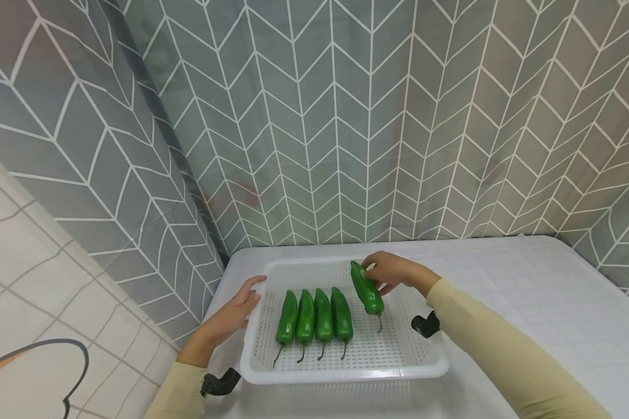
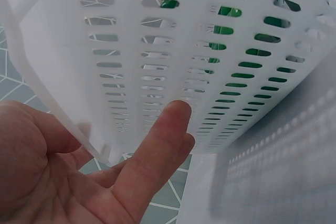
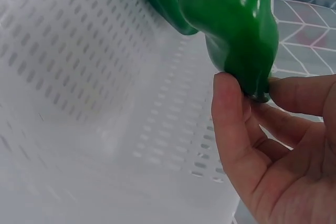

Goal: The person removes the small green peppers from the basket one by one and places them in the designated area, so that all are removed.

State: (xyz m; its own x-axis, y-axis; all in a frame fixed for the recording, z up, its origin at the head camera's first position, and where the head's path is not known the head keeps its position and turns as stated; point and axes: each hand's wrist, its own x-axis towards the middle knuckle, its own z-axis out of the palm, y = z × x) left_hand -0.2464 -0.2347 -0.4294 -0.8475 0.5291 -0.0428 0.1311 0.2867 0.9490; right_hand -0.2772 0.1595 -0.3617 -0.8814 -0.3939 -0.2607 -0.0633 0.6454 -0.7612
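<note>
Head | left hand [image 1: 234,314] at basket rim [image 1: 340,376] | floor [image 1: 398,346] showing beside held pepper [image 1: 367,289]

A white table [image 1: 534,285] meets a grey chevron-patterned curtain [image 1: 367,128].

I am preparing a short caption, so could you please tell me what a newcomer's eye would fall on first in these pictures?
Probably the four long, glossy green peppers, side by side in the white perforated plastic basket. Right of them, the bare right hand pinches a fifth glossy green pepper, tilted. Behind, grey fabric with white chevron lines fills much of the head view.
</note>
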